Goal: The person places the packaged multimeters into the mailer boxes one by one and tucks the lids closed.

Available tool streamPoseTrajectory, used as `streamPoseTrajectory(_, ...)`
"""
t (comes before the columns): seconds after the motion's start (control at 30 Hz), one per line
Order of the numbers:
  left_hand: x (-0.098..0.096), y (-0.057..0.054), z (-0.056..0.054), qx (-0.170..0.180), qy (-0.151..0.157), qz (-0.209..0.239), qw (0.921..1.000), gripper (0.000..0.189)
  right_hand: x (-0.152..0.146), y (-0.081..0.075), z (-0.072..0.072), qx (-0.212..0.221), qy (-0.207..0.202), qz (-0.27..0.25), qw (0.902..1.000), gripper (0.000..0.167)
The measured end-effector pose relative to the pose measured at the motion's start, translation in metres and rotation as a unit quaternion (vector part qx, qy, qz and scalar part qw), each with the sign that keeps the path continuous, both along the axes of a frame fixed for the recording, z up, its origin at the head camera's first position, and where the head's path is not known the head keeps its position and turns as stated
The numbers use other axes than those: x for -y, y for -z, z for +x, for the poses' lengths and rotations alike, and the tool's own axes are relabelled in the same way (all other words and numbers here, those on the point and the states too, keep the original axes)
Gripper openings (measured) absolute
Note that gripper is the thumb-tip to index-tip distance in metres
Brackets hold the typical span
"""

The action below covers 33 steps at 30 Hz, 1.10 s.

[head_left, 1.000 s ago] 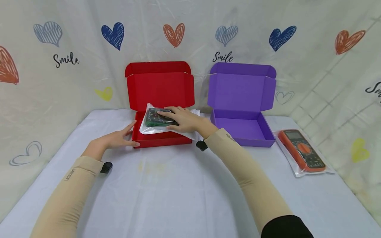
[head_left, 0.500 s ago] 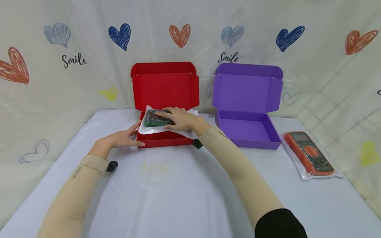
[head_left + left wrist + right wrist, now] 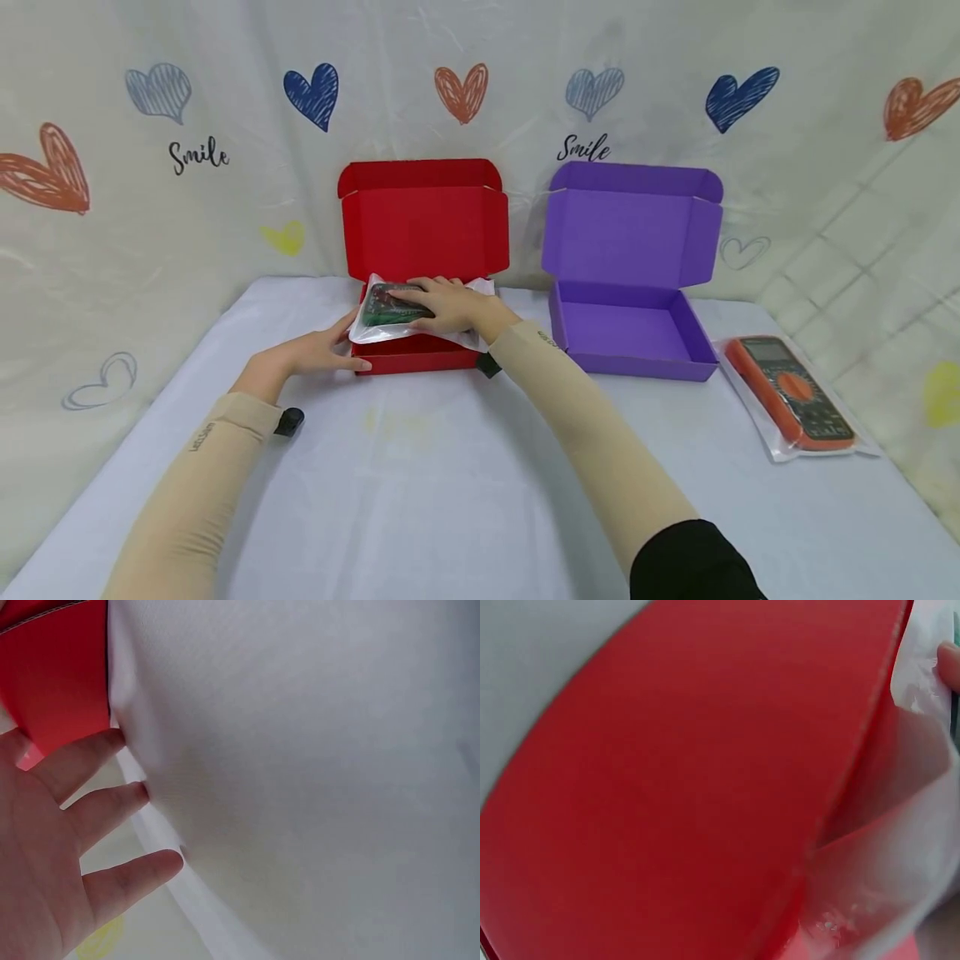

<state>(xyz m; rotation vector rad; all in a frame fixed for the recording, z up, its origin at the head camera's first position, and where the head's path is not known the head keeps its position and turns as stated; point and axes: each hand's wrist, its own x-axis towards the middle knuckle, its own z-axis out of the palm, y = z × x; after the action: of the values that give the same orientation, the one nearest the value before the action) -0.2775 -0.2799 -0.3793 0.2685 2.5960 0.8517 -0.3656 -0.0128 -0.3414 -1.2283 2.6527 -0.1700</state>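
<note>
Beige sleeves bear small dark lettering, with black devices at the cuffs and black cloth over the right one.

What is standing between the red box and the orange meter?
The purple box, its lid open, stands between the red box and the orange meter; the head view shows this.

An open purple box stands on the white tablecloth – near it lies an orange meter in a clear bag. Behind – a pale sheet with printed hearts.
</note>
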Motion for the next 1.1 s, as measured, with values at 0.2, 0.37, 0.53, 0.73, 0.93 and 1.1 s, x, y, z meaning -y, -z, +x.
streamPoseTrajectory(0.2,0.0,0.002,-0.002,-0.013,0.009,-0.013,0.9998,0.114,0.0,0.008,-0.003,0.005,0.006,0.0,1.0,0.079)
streamPoseTrajectory(0.37,0.001,0.001,-0.002,-0.012,0.011,-0.024,0.9996,0.116,0.0,0.01,-0.006,0.001,-0.01,0.003,0.9999,0.076)
streamPoseTrajectory(0.53,0.001,0.002,-0.002,-0.008,0.007,-0.019,0.9998,0.116,0.001,0.01,-0.008,-0.004,-0.018,0.004,0.9998,0.076)
streamPoseTrajectory(0.73,0.001,0.003,-0.004,0.004,0.004,-0.008,1.0,0.117,0.006,0.01,-0.007,0.002,-0.018,0.017,0.9997,0.075)
streamPoseTrajectory(0.93,0.0,0.003,0.0,0.011,-0.005,-0.004,0.9999,0.119,0.01,0.017,-0.006,0.018,-0.007,0.022,0.9996,0.073)
streamPoseTrajectory(1.1,-0.002,-0.001,-0.003,0.006,0.003,-0.01,0.9999,0.118,0.006,0.019,-0.009,0.036,0.009,0.002,0.9993,0.074)
